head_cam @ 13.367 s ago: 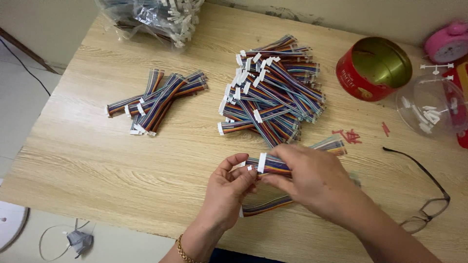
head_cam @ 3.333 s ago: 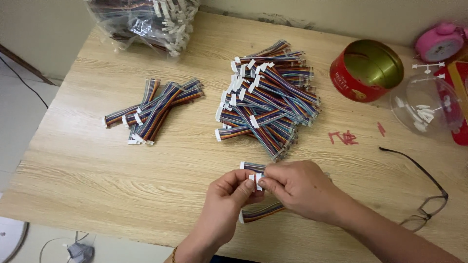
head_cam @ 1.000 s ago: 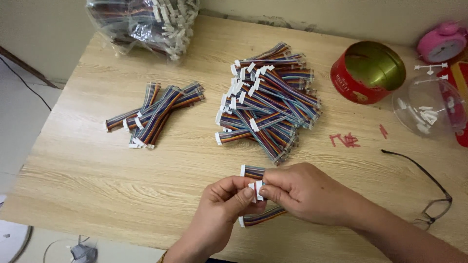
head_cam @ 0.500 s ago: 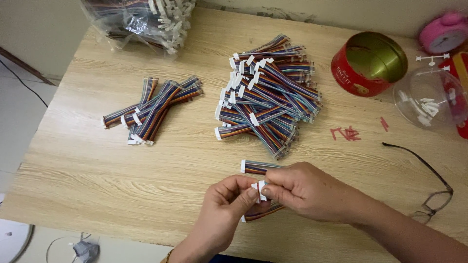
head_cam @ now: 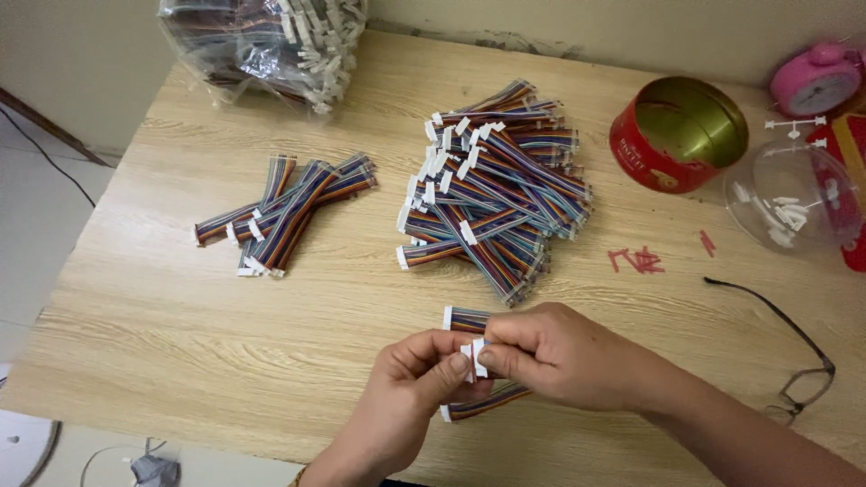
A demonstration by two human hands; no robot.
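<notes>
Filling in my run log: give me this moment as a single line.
left hand: pinches white connector | right hand: pinches same connector | ribbon cables: under hands | big cable pile: behind, on table

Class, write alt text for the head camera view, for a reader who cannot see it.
Two hands, left and right, pinch a white connector on a ribbon cable over a wooden table. Behind lie a big cable pile, a small pile, a red tin and glasses.

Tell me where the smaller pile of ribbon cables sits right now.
In the head view, the smaller pile of ribbon cables lies on the left part of the wooden table, left of the big cable heap and below the plastic bag of cables.
</notes>
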